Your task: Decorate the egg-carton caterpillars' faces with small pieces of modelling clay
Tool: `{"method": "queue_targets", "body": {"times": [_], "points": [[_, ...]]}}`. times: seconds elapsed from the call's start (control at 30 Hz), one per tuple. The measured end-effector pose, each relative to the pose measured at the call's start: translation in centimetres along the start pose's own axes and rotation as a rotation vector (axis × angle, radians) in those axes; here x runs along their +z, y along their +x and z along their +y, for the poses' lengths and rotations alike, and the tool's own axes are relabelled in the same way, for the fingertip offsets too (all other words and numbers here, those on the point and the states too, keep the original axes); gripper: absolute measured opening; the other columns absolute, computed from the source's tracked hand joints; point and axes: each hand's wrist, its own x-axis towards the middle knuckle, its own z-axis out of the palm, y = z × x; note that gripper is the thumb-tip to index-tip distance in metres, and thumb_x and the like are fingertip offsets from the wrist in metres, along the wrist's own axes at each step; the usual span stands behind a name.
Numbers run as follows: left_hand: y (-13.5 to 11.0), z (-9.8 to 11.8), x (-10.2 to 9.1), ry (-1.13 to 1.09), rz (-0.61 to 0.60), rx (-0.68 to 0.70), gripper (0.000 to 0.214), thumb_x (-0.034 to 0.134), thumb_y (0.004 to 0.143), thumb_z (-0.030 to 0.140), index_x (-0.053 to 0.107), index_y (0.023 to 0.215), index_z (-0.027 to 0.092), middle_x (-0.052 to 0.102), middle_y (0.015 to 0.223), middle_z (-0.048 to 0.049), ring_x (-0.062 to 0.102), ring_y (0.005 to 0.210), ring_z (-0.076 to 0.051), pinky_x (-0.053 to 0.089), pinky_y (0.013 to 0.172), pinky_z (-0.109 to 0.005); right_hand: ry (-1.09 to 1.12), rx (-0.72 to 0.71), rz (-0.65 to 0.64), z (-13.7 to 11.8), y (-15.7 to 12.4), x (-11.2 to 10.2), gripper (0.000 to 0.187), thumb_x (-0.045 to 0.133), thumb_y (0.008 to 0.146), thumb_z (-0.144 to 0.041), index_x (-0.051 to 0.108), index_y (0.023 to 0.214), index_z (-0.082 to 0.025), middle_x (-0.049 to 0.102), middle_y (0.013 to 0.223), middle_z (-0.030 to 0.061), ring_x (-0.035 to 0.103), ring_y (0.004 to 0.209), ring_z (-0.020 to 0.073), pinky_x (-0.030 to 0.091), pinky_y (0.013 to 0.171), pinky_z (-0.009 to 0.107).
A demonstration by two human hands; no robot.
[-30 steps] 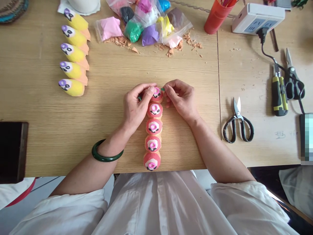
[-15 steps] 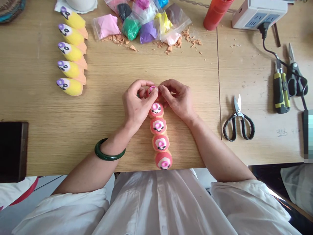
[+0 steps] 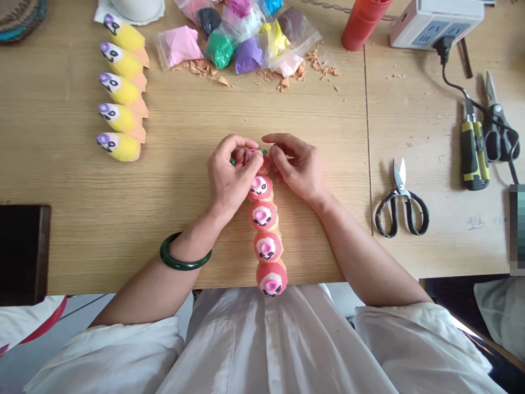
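A joined row of several round red clay figures (image 3: pixel 268 249), with white faces and pink rings on an orange base, runs from between my hands to the table's front edge. My left hand (image 3: pixel 229 178) is closed on its far end, thumb on top of the farthest figure and partly hiding it. A bit of green (image 3: pixel 264 152) shows on that figure, and another green spot shows by the left fingers. Just right of it, my right hand (image 3: pixel 301 169) has its index finger and thumb apart, with nothing visible between them; its lower fingers are partly hidden beside the row.
Yellow clay figures (image 3: pixel 123 116) stand in a row at left. Bags of coloured clay (image 3: pixel 221 48) and orange crumbs lie at the back. At right are black-handled scissors (image 3: pixel 402 202), a yellow-black cutter (image 3: pixel 473 148), more scissors (image 3: pixel 497 128) and a corded power strip (image 3: pixel 437 24). A dark device (image 3: pixel 22 254) sits left.
My right index finger and thumb have parted and drawn off the farthest figure, where green now shows. The row's near end has shifted slightly toward me and left.
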Motion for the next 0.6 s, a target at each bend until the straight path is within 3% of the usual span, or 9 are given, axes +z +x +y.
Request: {"method": "queue_targets", "body": {"times": [0.17,0.4,0.6], "points": [[-0.09,0.35,-0.24,-0.050,-0.004,-0.048,0.005,0.070,0.080,0.022,0.067,0.077,0.024,0.043,0.063,0.0052,0.043,0.060,-0.012,0.044,0.065,-0.029,-0.002,-0.052,0.056,0.51,-0.04,0.07,0.028,0.061,0.104,-0.050,0.071,0.105,-0.024,0.073,0.102,0.0068,0.071,0.088,0.0178,0.064,0.071,0.030],[0.16,-0.01,-0.81,-0.204,-0.038,-0.198,0.014,0.076,0.084,0.034,0.066,0.076,0.028,0.046,0.062,0.0040,0.043,0.059,-0.012,0.042,0.060,-0.031,0.096,-0.020,-0.008,0.24,-0.40,0.32,0.031,0.063,0.102,-0.053,0.071,0.106,-0.023,0.075,0.108,0.0073,0.072,0.087,0.0174,0.066,0.071,0.030],[0.18,0.26,-0.87,-0.259,-0.058,-0.185,0.013,0.079,0.084,0.037,0.070,0.081,0.028,0.040,0.062,0.0053,0.039,0.058,-0.011,0.042,0.061,-0.031,0.115,-0.025,-0.016,0.22,-0.38,0.25,0.031,0.064,0.102,-0.053,0.071,0.104,-0.023,0.073,0.106,0.0075,0.072,0.088,0.0179,0.067,0.072,0.031]]}}
